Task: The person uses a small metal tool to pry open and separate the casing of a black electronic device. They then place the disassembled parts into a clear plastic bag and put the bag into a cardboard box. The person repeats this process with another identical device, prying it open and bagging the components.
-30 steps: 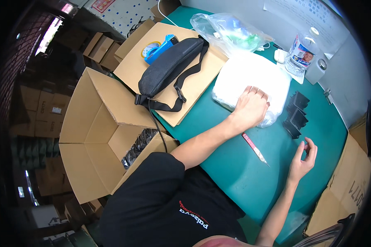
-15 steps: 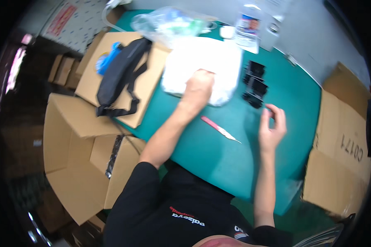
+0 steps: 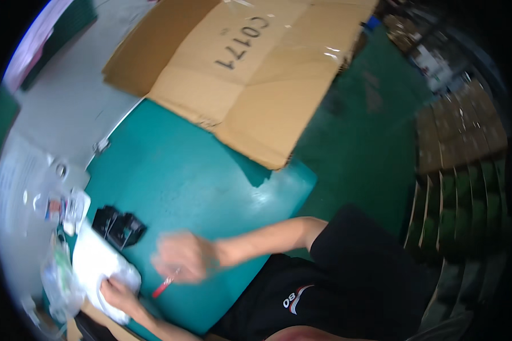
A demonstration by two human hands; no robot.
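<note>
My left hand (image 3: 116, 292) lies at the lower left on a white soft package (image 3: 94, 258), fingers curled over its edge. My right hand (image 3: 182, 256) is blurred with motion, just above the green table (image 3: 210, 182). A red pen-like tool (image 3: 164, 286) lies right below this hand, its upper end at the fingers; whether they grip it is unclear. A small pile of black parts (image 3: 119, 226) sits between the package and my right hand.
A large flattened cardboard box (image 3: 250, 74) overhangs the table's far side. A clear plastic bag (image 3: 60, 281) and a bottle (image 3: 68, 207) lie at the left edge. Stacked cartons (image 3: 466, 170) stand on the green floor at the right.
The view has swung sharply to the right, so the table now sits at the left. My right hand has moved in from the black parts to the red tool. My left hand stays on the package.
</note>
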